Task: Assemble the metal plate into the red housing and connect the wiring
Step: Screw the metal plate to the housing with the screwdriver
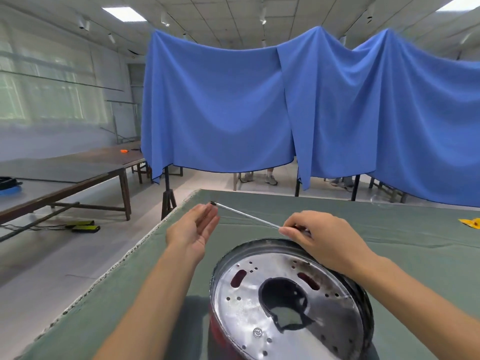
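Metal plate (291, 305) sits in red housing (220, 331) on table (415, 255); right hand (324, 240) pinches thin wire (246, 216), left hand (197, 227) spread, palm up.

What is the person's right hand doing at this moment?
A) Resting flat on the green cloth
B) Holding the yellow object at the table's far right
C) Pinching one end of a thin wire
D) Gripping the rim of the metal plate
C: the right hand pinches the near end of the thin wire, which stretches over the green cloth toward the open left hand, just beyond the metal plate.
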A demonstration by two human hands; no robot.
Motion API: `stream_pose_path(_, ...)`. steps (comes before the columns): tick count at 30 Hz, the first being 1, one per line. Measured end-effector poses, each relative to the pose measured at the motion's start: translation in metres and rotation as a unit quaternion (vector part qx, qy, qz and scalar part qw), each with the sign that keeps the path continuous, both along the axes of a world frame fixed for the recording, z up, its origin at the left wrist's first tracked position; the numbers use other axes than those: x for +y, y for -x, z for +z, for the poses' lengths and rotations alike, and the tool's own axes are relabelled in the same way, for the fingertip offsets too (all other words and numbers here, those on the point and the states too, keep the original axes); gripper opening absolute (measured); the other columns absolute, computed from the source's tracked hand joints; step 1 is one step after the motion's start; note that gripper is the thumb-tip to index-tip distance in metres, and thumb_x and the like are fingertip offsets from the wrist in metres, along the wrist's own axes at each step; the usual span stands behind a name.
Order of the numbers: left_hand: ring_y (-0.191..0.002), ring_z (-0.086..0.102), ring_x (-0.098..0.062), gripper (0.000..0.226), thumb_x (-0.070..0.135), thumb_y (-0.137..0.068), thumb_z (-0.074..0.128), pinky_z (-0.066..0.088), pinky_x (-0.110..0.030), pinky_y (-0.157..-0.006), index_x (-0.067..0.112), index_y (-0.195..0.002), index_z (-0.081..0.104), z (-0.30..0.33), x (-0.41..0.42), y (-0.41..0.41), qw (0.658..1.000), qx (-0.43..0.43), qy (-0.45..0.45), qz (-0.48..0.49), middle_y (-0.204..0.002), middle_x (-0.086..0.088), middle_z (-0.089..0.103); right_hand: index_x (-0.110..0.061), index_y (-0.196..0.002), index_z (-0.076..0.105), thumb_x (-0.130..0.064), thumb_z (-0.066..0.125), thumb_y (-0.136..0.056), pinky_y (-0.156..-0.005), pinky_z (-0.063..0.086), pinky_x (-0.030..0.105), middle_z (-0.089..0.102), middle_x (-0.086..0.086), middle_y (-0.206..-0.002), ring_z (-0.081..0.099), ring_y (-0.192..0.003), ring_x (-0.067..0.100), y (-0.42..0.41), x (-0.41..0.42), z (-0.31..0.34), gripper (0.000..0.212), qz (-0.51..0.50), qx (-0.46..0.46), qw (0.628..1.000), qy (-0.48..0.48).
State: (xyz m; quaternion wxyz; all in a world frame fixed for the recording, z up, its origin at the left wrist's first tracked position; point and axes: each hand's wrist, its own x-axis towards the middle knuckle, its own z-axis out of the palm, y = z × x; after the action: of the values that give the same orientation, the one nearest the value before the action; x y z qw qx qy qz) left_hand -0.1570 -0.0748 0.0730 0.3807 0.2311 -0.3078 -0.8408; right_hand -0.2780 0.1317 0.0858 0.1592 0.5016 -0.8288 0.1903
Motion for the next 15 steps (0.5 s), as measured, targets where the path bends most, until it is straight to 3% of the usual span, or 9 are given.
stream_pose_path(3,-0.072,0.067,-0.020,0.007,-0.003,-0.093,0.052,0.054,-0.037,-0.073,0.000,-0.091,0.058,0.000,0.005,-0.009,1.000,0.005,-0.007,0.002,-0.098,-0.017,0.065,-0.037,-0.098,0.065,-0.055,0.043,-0.092,-0.076,0.048,0.028,0.063,-0.017,-0.092,0.058,-0.086,0.005,-0.006,0.009,-0.001,0.028,0.009,0.019,1.000,0.004)
stream_pose_path(6,-0.076,0.065,-0.022,0.007,-0.003,-0.094,0.051,0.050,-0.039,-0.082,-0.001,-0.092,0.057,0.004,0.011,-0.017,1.000,0.003,-0.007,0.000,-0.104,-0.019,0.063,-0.038,-0.097,0.065,-0.055,0.044,-0.092,-0.075,0.048,0.027,0.063,-0.018,-0.090,0.058,-0.084,0.004,-0.009,0.016,0.000,0.028,0.014,0.024,1.000,0.010)
stream_pose_path(8,-0.073,0.065,-0.021,0.007,-0.003,-0.094,0.051,0.050,-0.037,-0.082,-0.002,-0.096,0.057,0.005,0.015,-0.022,1.000,0.004,-0.005,0.000,-0.101,-0.019,0.065,-0.038,-0.097,0.066,-0.056,0.043,-0.091,-0.074,0.048,0.028,0.062,-0.019,-0.089,0.058,-0.082,0.004,-0.012,0.019,0.000,0.029,0.019,0.030,0.999,0.012)
stream_pose_path(12,-0.058,0.070,-0.017,0.016,-0.004,-0.092,0.053,0.053,-0.033,-0.076,-0.002,-0.107,0.056,0.003,0.021,-0.025,1.000,0.005,0.005,-0.002,-0.068,-0.012,0.072,-0.039,-0.097,0.066,-0.058,0.042,-0.090,-0.071,0.046,0.023,0.061,-0.021,-0.088,0.057,-0.080,0.002,-0.017,0.022,-0.001,0.032,0.024,0.038,0.999,0.013)
stream_pose_path(15,-0.058,0.070,-0.018,0.011,-0.005,-0.091,0.055,0.059,-0.032,-0.066,-0.002,-0.101,0.058,0.003,0.023,-0.027,1.000,0.007,0.017,0.000,-0.069,-0.013,0.072,-0.040,-0.098,0.067,-0.059,0.042,-0.090,-0.068,0.043,0.019,0.060,-0.022,-0.087,0.055,-0.079,0.000,-0.018,0.023,-0.001,0.033,0.026,0.041,0.999,0.009)
